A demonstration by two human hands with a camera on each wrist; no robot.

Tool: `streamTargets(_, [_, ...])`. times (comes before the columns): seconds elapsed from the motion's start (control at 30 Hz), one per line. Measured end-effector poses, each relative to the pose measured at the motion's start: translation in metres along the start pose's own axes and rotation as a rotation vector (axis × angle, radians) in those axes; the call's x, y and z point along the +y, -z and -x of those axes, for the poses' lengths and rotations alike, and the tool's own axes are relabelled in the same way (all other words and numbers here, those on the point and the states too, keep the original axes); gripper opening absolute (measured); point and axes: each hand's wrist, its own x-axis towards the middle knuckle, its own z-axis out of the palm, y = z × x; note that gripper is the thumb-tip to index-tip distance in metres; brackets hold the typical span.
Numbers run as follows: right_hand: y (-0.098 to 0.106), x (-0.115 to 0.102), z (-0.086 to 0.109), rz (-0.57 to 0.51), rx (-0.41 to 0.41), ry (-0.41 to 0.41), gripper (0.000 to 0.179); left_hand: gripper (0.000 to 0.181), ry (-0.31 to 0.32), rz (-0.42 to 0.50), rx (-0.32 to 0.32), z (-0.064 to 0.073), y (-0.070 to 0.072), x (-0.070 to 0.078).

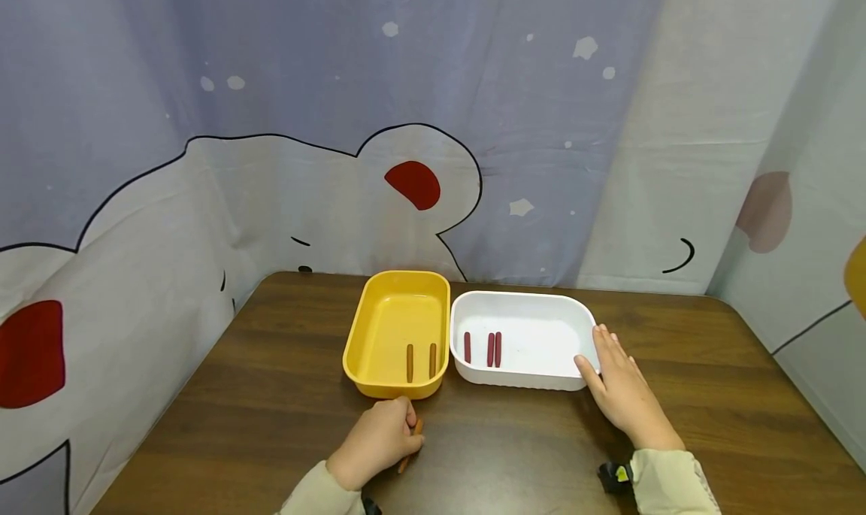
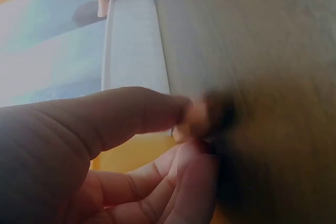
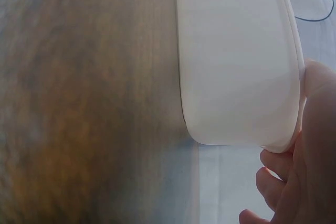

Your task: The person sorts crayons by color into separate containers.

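Observation:
Just in front of the yellow tray (image 1: 358, 334), my left hand (image 1: 379, 436) pinches a slim orange-brown stick (image 1: 404, 464) between thumb and fingers. The left wrist view blurs the stick at the fingertips. Two brown sticks (image 1: 410, 363) lie apart inside the yellow tray. My right hand (image 1: 625, 391) grips the right end of the white tray (image 1: 521, 380), with the thumb over the rim and the fingers along the outside. Three dark red sticks (image 1: 498, 349) rest in the white tray's left part, two of them side by side.
Both trays stand side by side, their near rims almost touching, on a dark wooden table (image 1: 271, 380). A printed curtain (image 1: 304, 199) hangs behind the table's far edge and along its sides.

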Motion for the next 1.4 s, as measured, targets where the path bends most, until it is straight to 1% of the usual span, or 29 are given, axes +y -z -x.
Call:
streamTargets(0.1, [0.001,-0.001,0.000,-0.001,-0.001,-0.005,0.077,0.020,-0.027,0.016,0.008,0.001,-0.001,0.000])
streamTargets(0.23, [0.001,-0.001,0.001,-0.006,-0.002,-0.004,0.077,0.019,-0.039,0.035,0.009,0.002,0.000,0.000])
streamTargets(0.4, [0.000,0.000,0.000,-0.011,-0.003,0.000,0.077,0.016,-0.045,0.105,-0.028,0.002,0.003,0.000])
streamTargets(0.7, [0.000,0.001,-0.001,-0.014,0.007,0.010,0.076,0.008,-0.087,0.257,-0.094,-0.002,0.007,0.001])
streamTargets(0.83, [0.001,0.000,0.000,-0.015,-0.005,-0.001,0.077,0.008,-0.091,0.352,-0.135,-0.003,0.011,0.003])
streamTargets(0.9, [0.001,0.000,0.000,-0.014,-0.007,-0.002,0.078,0.010,-0.090,0.415,-0.153,-0.004,0.013,0.004])
streamTargets(1.1, [-0.001,0.000,0.000,-0.017,0.007,0.012,0.077,0.020,-0.035,0.639,-0.189,-0.005,0.021,0.005])
streamTargets(1.2, [-0.001,0.000,0.000,-0.017,0.007,0.012,0.077,0.022,-0.022,0.716,-0.181,-0.006,0.025,0.005])
streamTargets(1.4, [-0.001,0.001,0.000,-0.020,-0.013,-0.003,0.078,0.025,-0.039,0.784,-0.130,-0.007,0.032,0.004])
